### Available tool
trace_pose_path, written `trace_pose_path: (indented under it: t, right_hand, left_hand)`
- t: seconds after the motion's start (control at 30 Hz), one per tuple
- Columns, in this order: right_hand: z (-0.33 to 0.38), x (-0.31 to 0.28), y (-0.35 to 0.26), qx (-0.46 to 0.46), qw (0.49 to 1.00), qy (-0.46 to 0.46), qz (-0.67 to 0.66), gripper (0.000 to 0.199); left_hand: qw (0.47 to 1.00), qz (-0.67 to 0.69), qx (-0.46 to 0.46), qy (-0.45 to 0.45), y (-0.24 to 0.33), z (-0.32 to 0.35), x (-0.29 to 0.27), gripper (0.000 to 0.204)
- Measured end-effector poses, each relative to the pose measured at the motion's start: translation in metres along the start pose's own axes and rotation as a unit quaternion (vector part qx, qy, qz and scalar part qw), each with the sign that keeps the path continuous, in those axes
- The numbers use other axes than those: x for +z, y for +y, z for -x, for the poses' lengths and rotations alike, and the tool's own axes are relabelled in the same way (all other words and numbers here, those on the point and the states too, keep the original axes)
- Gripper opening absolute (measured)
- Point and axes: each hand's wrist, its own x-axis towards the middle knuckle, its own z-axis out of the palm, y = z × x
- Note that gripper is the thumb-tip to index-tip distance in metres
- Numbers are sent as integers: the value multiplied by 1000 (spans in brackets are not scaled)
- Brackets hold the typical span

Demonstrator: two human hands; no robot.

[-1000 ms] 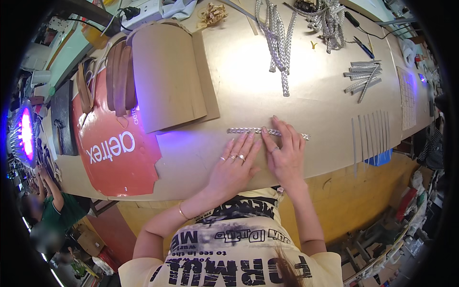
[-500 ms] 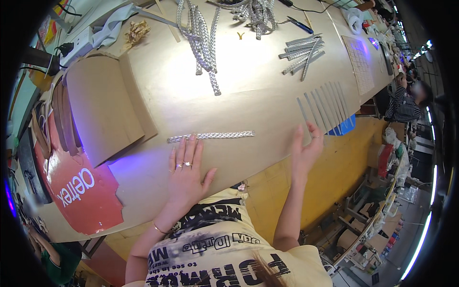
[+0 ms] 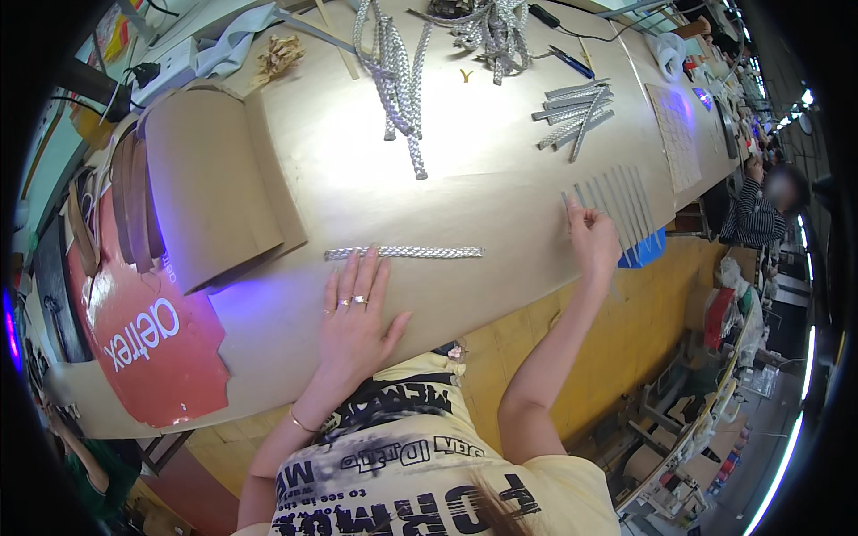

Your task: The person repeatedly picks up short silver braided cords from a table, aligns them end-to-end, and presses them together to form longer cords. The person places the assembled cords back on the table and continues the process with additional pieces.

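Observation:
A silvery braided strap [image 3: 438,253] lies straight across the paper-covered table [image 3: 447,304] in front of me. My left hand [image 3: 357,313] rests flat, fingers stretched out, its fingertips on the strap's left half. Over by the table's right edge, my right hand [image 3: 596,246] has thumb and fingers pinched on a thin grey strip [image 3: 566,198]. One end of it sticks out past the fingertips; the rest is mostly hidden by the hand. Several similar grey strips [image 3: 636,204] lie side by side just right of that hand, their near ends reaching a blue container [image 3: 645,252].
Short braided pieces [image 3: 572,112] lie in a pile at the back right, near a blue-handled tool [image 3: 572,62]. Longer braided straps [image 3: 402,89] are bunched at the back. A curled brown cardboard sheet [image 3: 210,179] stands at left, beside a red board [image 3: 152,348]. Another person [image 3: 760,205] sits far right.
My right hand has moved up and to the right onto the grey strips and closed on one. My left hand stays on the braided strap. The whole view has shifted slightly.

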Motion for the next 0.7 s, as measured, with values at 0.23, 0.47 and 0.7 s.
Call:
trace_pose_path:
  t: [0.23, 0.47, 0.7]
  right_hand:
    - [36, -18, -42, -162, 980, 48, 107, 31]
    - [135, -1, -96, -334, 835, -362, -246, 18]
    - [152, 12, -99, -296, 813, -455, -211, 21]
  left_hand:
    - [1000, 20, 8, 12, -1, 1, 4, 74]
    - [994, 102, 26, 43, -8, 4, -3, 62]
    - [816, 550, -156, 91, -8, 29, -33, 38]
